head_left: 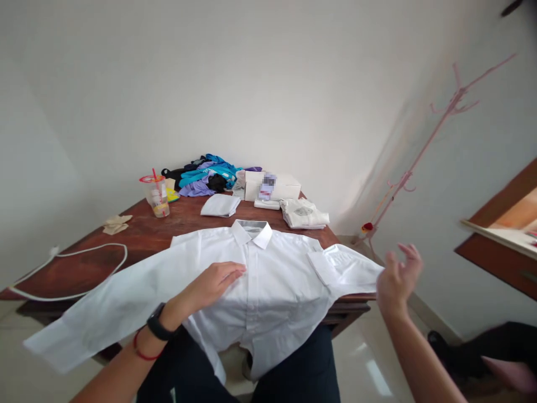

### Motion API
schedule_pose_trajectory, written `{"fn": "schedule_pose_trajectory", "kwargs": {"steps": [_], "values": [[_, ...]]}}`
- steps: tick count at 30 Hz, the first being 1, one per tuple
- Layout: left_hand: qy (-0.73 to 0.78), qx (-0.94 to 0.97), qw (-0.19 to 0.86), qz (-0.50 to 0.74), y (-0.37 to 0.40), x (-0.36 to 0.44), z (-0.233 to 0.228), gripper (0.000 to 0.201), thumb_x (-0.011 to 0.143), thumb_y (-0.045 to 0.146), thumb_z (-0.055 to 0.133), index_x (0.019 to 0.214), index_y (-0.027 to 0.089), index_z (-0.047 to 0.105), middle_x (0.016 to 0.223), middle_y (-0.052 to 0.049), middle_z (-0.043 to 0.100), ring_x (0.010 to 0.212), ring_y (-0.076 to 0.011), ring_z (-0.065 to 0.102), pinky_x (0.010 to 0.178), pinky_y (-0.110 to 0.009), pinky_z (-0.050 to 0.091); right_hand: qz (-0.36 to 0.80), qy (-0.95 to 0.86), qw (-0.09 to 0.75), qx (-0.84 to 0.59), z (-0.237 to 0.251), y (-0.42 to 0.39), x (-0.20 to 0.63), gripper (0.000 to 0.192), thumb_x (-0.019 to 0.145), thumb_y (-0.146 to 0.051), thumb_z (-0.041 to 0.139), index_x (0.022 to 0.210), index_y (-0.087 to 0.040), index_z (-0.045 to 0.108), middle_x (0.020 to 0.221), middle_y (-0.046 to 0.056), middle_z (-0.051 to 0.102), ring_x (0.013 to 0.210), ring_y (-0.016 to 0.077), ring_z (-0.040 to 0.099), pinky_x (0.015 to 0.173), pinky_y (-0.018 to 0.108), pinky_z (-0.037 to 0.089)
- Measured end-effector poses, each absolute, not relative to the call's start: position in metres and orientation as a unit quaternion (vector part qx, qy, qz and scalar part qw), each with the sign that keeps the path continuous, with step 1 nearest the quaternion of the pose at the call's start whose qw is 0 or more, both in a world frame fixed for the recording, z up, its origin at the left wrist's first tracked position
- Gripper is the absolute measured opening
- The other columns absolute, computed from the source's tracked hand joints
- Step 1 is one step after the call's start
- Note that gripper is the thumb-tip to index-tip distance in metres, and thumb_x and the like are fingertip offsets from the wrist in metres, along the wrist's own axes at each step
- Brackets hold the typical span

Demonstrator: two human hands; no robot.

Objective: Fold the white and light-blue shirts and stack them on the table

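Dark trousers (pixel 268 375) of the person fill the lower edge, below the hanging hem of a white shirt (pixel 277 285). Shirt spread front-up on the wooden tabletop (pixel 142 232), collar pointing away, one sleeve trailing off the near left edge, the other draped over the right edge. Left hand (pixel 213 282), grip apart and fingers flat, rests on the shirt's chest beside the button placket. Right hand (pixel 398 277), grip apart with fingers loosely curled, hovers just beside the right sleeve's end, clear of the cloth. Behind the collar: folded white garments (pixel 304 214), a white box (pixel 272 184), a heap of coloured clothes (pixel 207 176), a plastic cup (pixel 157 196) and a white cable (pixel 71 274).
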State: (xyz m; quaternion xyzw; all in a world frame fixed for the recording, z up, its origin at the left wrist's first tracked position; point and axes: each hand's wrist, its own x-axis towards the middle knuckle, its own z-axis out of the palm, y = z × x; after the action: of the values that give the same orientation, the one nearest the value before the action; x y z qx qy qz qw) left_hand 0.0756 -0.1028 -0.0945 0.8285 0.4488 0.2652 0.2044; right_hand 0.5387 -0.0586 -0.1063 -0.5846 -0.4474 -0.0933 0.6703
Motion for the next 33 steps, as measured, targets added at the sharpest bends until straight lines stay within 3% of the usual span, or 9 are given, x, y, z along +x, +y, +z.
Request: {"fn": "schedule_pose_trajectory", "kwargs": {"steps": [2, 5, 8, 11, 14, 20, 23, 29, 33], "values": [[0.471, 0.833, 0.194, 0.216, -0.098, 0.086, -0.112, 0.045, 0.106, 0.041, 0.040, 0.143, 0.023, 0.058, 0.149, -0.008, 0.057, 0.140, -0.0260, 0.050, 0.118, -0.044, 0.038, -0.065, -0.596, 0.597, -0.533, -0.103, -0.068, 0.490, 0.039, 0.097, -0.049, 0.048, 0.121, -0.020, 0.060, 0.145, 0.017, 0.050, 0.139, 0.0346, 0.044, 0.112, 0.061, 0.036], [0.524, 0.826, 0.145, 0.149, -0.092, 0.090, -0.131, 0.056, 0.105, 0.048, 0.039, 0.154, 0.022, 0.044, 0.163, -0.010, 0.035, 0.153, -0.0309, 0.026, 0.123, -0.056, 0.023, 0.083, -0.812, 0.361, -0.450, -0.105, -0.070, 0.417, 0.037, 0.101, -0.046, 0.046, 0.126, -0.024, 0.061, 0.151, 0.014, 0.049, 0.141, 0.0283, 0.045, 0.116, 0.050, 0.037], [0.579, 0.802, 0.092, 0.112, -0.086, 0.081, -0.138, 0.057, 0.106, 0.050, 0.036, 0.156, 0.024, 0.042, 0.166, -0.009, 0.027, 0.155, -0.0321, 0.020, 0.122, -0.061, 0.017, 0.156, -0.863, 0.145, -0.459, -0.113, -0.058, 0.369, 0.062, 0.099, -0.055, 0.046, 0.150, -0.021, 0.046, 0.166, 0.014, 0.026, 0.155, 0.0315, 0.018, 0.122, 0.052, 0.024], [0.632, 0.767, 0.059, 0.092, -0.076, 0.062, -0.142, 0.059, 0.105, 0.049, 0.035, 0.158, 0.025, 0.037, 0.167, -0.008, 0.023, 0.155, -0.0349, 0.017, 0.120, -0.068, 0.014, 0.186, -0.840, 0.027, -0.509, -0.123, -0.036, 0.348, 0.078, 0.100, -0.065, 0.034, 0.163, -0.019, 0.023, 0.171, 0.013, 0.006, 0.157, 0.0327, 0.000, 0.124, 0.058, 0.009], [0.650, 0.754, 0.049, 0.079, -0.059, 0.039, -0.147, 0.063, 0.104, 0.052, 0.034, 0.161, 0.026, 0.030, 0.168, -0.008, 0.021, 0.155, -0.0361, 0.015, 0.118, -0.071, 0.008, 0.160, -0.822, 0.014, -0.546, -0.131, -0.015, 0.343, 0.077, 0.101, -0.068, 0.024, 0.164, -0.024, 0.018, 0.172, 0.007, 0.000, 0.157, 0.0302, -0.005, 0.123, 0.061, 0.002], [0.614, 0.785, 0.057, 0.067, -0.012, 0.015, -0.145, 0.066, 0.104, 0.056, 0.030, 0.163, 0.027, 0.023, 0.169, -0.008, 0.015, 0.156, -0.0347, 0.012, 0.118, -0.070, 0.003, 0.139, -0.794, 0.031, -0.591, -0.137, 0.017, 0.334, 0.074, 0.101, -0.068, 0.022, 0.163, -0.027, 0.021, 0.172, 0.006, -0.001, 0.158, 0.0301, -0.002, 0.121, 0.063, 0.005], [0.600, 0.794, 0.068, 0.074, 0.008, 0.016, -0.138, 0.066, 0.104, 0.056, 0.029, 0.163, 0.027, 0.020, 0.169, -0.009, 0.016, 0.156, -0.0344, 0.013, 0.118, -0.069, 0.003, 0.128, -0.773, 0.055, -0.619, -0.136, 0.030, 0.328, 0.069, 0.103, -0.062, 0.025, 0.161, -0.025, 0.029, 0.171, 0.010, 0.010, 0.157, 0.0303, 0.010, 0.121, 0.063, 0.012], [0.597, 0.795, 0.059, 0.091, -0.001, 0.006, -0.140, 0.064, 0.104, 0.054, 0.035, 0.162, 0.027, 0.028, 0.168, -0.011, 0.021, 0.155, -0.0348, 0.016, 0.120, -0.065, 0.007, 0.025, -0.725, 0.176, -0.665, -0.140, 0.027, 0.340, 0.051, 0.105, -0.047, 0.032, 0.140, -0.021, 0.058, 0.159, 0.011, 0.041, 0.143, 0.0282, 0.042, 0.113, 0.044, 0.037], [0.602, 0.792, 0.015, 0.099, -0.036, -0.028, -0.149, 0.058, 0.105, 0.052, 0.035, 0.158, 0.028, 0.037, 0.167, -0.010, 0.025, 0.154, -0.0333, 0.022, 0.119, -0.067, 0.013, 0.008, -0.744, 0.146, -0.652, -0.157, 0.007, 0.374, 0.053, 0.102, -0.048, 0.039, 0.142, -0.019, 0.058, 0.158, 0.013, 0.043, 0.148, 0.0336, 0.034, 0.119, 0.049, 0.030]]}}
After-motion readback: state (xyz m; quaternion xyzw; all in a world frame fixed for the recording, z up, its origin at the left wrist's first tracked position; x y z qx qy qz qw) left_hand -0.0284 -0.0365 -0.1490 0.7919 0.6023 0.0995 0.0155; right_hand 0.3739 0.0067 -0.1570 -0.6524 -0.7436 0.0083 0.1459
